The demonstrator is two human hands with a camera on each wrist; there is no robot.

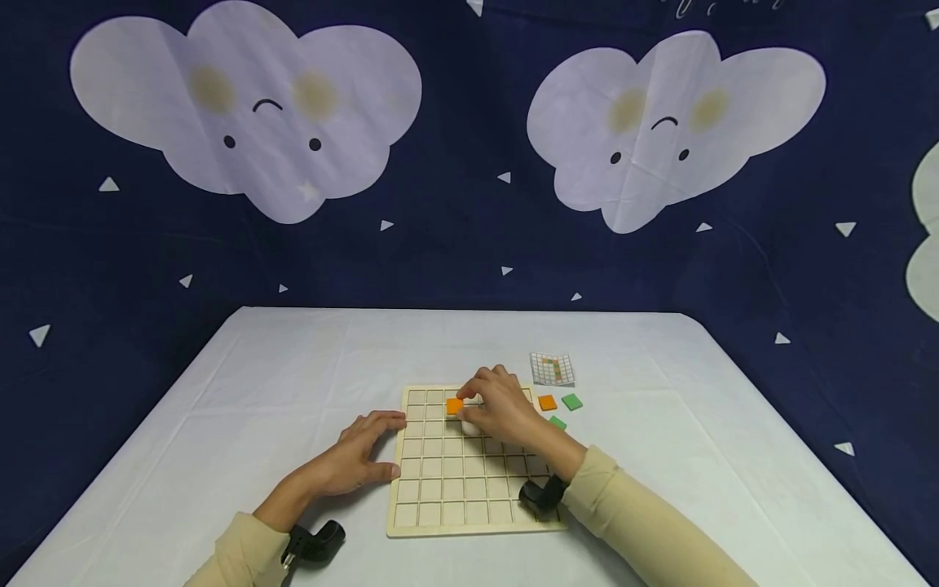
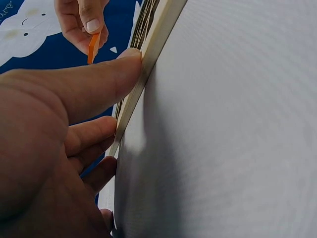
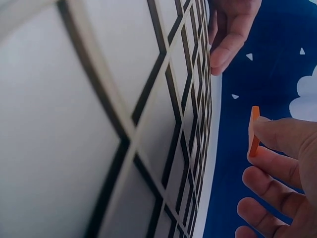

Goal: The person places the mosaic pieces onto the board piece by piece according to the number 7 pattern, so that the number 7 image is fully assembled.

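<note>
A wooden grid board (image 1: 431, 514) lies on the white table. My right hand (image 1: 502, 408) is over its far part and pinches an orange square tile (image 1: 454, 406) between thumb and fingers. The right wrist view shows this tile (image 3: 254, 131) held on edge, apart from the board's grid (image 3: 130, 141). At the board's left edge, the thumb and fingertips of my left hand (image 1: 359, 456) touch the frame. Close up, the left thumb (image 2: 106, 82) rests against the wooden rim (image 2: 161, 37), the other fingers beside it.
Right of the board lie another orange tile (image 1: 547, 403), a green tile (image 1: 572, 401) and a second green tile (image 1: 558, 422), partly behind my right hand. A small card with a coloured grid pattern (image 1: 553, 369) lies beyond them. A dark blue cloud-print cloth (image 1: 469, 244) hangs behind the table.
</note>
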